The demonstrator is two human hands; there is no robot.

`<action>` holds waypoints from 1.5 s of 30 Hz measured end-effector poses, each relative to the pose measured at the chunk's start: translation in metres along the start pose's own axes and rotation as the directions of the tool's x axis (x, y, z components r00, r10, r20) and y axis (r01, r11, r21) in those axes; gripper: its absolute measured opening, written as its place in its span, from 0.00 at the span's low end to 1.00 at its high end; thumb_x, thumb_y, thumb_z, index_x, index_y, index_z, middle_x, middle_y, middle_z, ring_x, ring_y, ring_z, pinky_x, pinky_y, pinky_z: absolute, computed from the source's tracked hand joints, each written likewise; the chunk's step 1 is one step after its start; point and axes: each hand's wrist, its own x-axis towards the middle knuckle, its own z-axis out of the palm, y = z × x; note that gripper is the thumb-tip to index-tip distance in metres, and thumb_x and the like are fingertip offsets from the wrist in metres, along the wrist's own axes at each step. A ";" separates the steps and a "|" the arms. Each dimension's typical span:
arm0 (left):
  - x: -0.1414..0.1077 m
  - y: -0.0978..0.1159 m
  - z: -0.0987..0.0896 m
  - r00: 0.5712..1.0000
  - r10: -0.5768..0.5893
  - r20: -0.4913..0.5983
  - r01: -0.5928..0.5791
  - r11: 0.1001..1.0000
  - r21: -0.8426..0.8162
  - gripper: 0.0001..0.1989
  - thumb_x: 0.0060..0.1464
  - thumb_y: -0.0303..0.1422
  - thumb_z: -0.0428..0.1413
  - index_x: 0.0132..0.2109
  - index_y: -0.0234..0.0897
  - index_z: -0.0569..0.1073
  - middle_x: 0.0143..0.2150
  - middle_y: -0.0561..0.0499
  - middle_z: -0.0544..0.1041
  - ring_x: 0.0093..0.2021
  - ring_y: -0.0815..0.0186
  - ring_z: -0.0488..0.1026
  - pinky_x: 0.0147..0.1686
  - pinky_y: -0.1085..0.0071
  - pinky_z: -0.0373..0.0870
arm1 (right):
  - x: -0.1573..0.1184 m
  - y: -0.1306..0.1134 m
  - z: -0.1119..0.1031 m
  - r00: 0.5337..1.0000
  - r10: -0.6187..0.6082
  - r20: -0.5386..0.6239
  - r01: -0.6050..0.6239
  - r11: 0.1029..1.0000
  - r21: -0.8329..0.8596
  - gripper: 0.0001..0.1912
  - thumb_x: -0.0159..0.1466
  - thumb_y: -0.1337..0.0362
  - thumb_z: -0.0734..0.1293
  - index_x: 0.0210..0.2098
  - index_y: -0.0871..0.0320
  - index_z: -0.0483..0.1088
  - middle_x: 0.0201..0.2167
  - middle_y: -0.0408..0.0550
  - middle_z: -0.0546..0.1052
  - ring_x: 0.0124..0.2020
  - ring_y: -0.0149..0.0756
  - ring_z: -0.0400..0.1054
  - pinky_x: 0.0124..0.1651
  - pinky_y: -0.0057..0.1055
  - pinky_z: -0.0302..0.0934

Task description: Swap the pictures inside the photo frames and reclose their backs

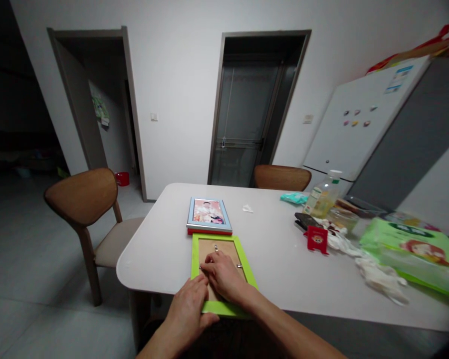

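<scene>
The right hand (224, 274) hides part of the backing board (227, 247) of the green frame (246, 259); the left hand (187, 306), its lower-left border. The counter (269, 249) masks the lower part of the far chair (282, 177). The green pack (407, 257) is cut off at right.

No text is readable: lettering on the green tissue pack (413, 252), bottle label (313, 200) and refrigerator sticker (398, 80) blurs.
</scene>
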 end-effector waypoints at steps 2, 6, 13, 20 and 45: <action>0.001 0.000 -0.001 1.000 0.010 -0.002 -0.010 1.000 -0.002 0.27 0.38 0.33 0.59 0.48 0.32 0.65 0.54 0.43 0.63 0.55 0.60 0.56 0.55 0.65 0.51 | -0.001 -0.001 0.000 0.999 -0.034 0.010 0.034 0.999 0.012 0.09 0.57 0.67 0.58 0.27 0.57 0.70 0.32 0.46 0.69 0.36 0.34 0.57 0.36 0.30 0.46; 0.001 -0.002 0.001 1.000 0.008 -0.009 -0.008 1.000 -0.001 0.29 0.37 0.33 0.60 0.49 0.31 0.64 0.54 0.42 0.63 0.55 0.60 0.56 0.56 0.65 0.51 | -0.002 0.003 0.003 0.999 -0.037 -0.009 0.037 0.998 0.046 0.10 0.58 0.66 0.57 0.28 0.57 0.70 0.32 0.46 0.69 0.37 0.34 0.57 0.37 0.29 0.47; -0.001 -0.003 0.003 1.000 -0.025 -0.004 0.025 1.000 -0.005 0.27 0.37 0.34 0.60 0.47 0.33 0.65 0.56 0.42 0.61 0.56 0.60 0.56 0.55 0.65 0.51 | 0.017 0.041 0.003 0.949 0.292 -0.117 -0.276 0.951 0.136 0.11 0.57 0.67 0.57 0.29 0.61 0.71 0.29 0.50 0.72 0.33 0.33 0.62 0.36 0.27 0.51; -0.001 0.001 -0.002 0.999 -0.040 0.006 0.040 0.999 -0.004 0.30 0.37 0.33 0.60 0.50 0.30 0.63 0.55 0.41 0.61 0.56 0.60 0.56 0.55 0.65 0.52 | 0.031 0.052 0.002 0.953 0.302 -0.004 -0.297 0.940 0.170 0.09 0.53 0.69 0.59 0.26 0.58 0.72 0.24 0.44 0.75 0.26 0.30 0.65 0.28 0.22 0.51; -0.002 0.000 -0.002 0.995 -0.073 0.071 0.068 0.994 0.083 0.35 0.37 0.35 0.59 0.54 0.30 0.58 0.57 0.40 0.57 0.57 0.60 0.54 0.56 0.65 0.49 | 0.068 0.071 0.012 0.791 0.604 -0.096 -0.571 0.785 0.241 0.07 0.50 0.63 0.64 0.20 0.60 0.68 0.22 0.49 0.74 0.26 0.33 0.66 0.25 0.24 0.51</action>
